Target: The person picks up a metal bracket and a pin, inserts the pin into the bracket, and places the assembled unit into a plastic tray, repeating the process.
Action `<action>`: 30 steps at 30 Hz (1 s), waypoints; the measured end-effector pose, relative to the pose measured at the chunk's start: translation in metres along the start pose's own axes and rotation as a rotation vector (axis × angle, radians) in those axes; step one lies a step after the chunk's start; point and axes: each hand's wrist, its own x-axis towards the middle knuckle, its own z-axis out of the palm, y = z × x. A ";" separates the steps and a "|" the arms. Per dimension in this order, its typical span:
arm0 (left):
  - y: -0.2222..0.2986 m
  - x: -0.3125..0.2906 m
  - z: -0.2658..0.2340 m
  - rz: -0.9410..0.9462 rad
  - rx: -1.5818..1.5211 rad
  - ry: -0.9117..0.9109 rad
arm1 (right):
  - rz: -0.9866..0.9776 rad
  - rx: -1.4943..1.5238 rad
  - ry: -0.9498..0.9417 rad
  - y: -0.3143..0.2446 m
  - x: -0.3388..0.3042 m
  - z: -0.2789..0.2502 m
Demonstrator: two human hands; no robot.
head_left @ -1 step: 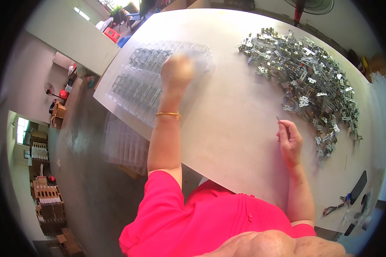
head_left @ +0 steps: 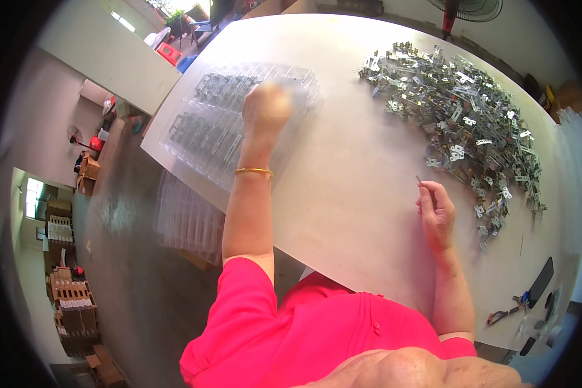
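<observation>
My left hand (head_left: 267, 107) is over the clear plastic tray (head_left: 181, 137), at its right part. Its fingers are blurred, so what they hold, if anything, does not show. Rows of small metal parts (head_left: 204, 134) lie in the tray's compartments. Just above the tabletop, left of the large pile of metal hinge-like parts (head_left: 472, 119), my right hand (head_left: 437, 213) is closed. A small thin metal piece (head_left: 419, 180) sticks up from between its thumb and forefinger.
Stacked clear trays (head_left: 184, 216) stand below the table's left edge. Keys (head_left: 501, 317) and a dark flat phone-like object (head_left: 540, 281) lie at the table's right. A fan (head_left: 465, 10) stands behind the table. Cartons (head_left: 74, 297) line the far left.
</observation>
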 end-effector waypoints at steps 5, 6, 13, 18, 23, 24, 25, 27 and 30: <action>0.002 0.010 0.005 -0.108 0.074 -0.169 | -0.016 0.016 0.000 0.004 0.001 0.001; 0.002 0.012 0.006 -0.112 0.103 -0.170 | -0.026 0.010 -0.007 0.005 0.000 0.001; -0.003 0.017 0.016 -0.061 0.239 -0.151 | -0.003 0.031 -0.008 0.002 -0.003 0.000; -0.015 0.021 0.026 0.009 0.317 -0.162 | -0.043 -0.028 0.015 0.005 0.001 0.002; -0.018 0.021 0.028 0.043 0.292 -0.099 | -0.069 -0.014 0.021 0.003 0.001 -0.002; -0.018 0.021 0.028 0.054 0.287 -0.108 | -0.064 -0.009 0.002 0.003 0.002 -0.002; -0.017 0.023 0.028 0.039 0.306 -0.127 | -0.061 -0.003 -0.018 0.003 0.003 -0.003; -0.010 0.019 0.028 0.034 0.320 -0.156 | -0.056 0.000 -0.007 0.005 0.003 -0.003; 0.006 0.011 0.021 0.092 0.371 -0.034 | -0.057 0.016 -0.007 0.004 0.002 -0.002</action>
